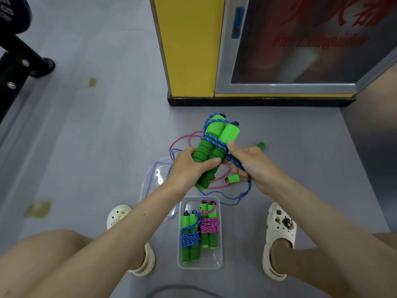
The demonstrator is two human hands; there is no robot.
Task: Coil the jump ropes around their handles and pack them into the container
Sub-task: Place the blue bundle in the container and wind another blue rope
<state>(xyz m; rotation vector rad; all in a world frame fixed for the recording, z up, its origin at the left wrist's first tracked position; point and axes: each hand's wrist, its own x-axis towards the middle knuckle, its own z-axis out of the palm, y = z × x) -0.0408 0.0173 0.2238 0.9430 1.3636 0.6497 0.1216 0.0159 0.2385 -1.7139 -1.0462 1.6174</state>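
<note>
In the middle of the frame the left hand (189, 166) is wrapped around a pair of green foam handles (214, 147), held side by side and tilted up toward the upper right. The right hand (247, 162) pinches the blue rope (217, 141) where it crosses the handles, its thumb pressed against the wraps and its fingers curled around the cord. A few turns of blue rope already circle the pair, and the loose rest trails down to the floor (86, 147) in a loop at centre right. A pink rope (182, 143) lies tangled on the floor behind the hands, with one of its green handles (233, 179) showing just below the right hand. The clear container (199, 265) sits on the floor in the lower centre, between the two white clogs. Inside it lie two finished bundles side by side: a blue-wrapped bundle (190, 237) on the left and a pink-wrapped bundle (208, 225) on the right. The lid (154, 183) lies just above and left of the container.
</note>
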